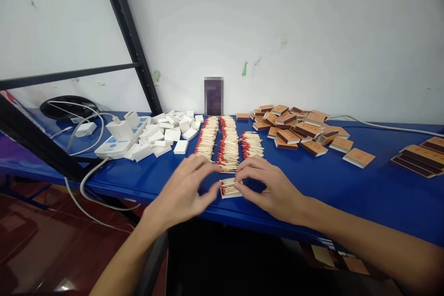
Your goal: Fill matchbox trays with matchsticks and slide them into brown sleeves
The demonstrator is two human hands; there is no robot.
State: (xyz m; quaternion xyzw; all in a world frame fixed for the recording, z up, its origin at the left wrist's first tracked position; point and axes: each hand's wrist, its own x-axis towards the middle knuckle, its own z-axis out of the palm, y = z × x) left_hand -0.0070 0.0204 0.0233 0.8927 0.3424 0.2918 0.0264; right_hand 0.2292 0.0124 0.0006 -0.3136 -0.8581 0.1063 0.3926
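Left hand [183,190] is held slack and empty, just beside tray [231,188]. Right hand [274,185] is pinched on the tray's right end, at the table [347,189] front edge. Tray is judged part-filled. Many loose matches [224,141] and empty trays [166,132] are left; boxes [298,127] are piled behind.
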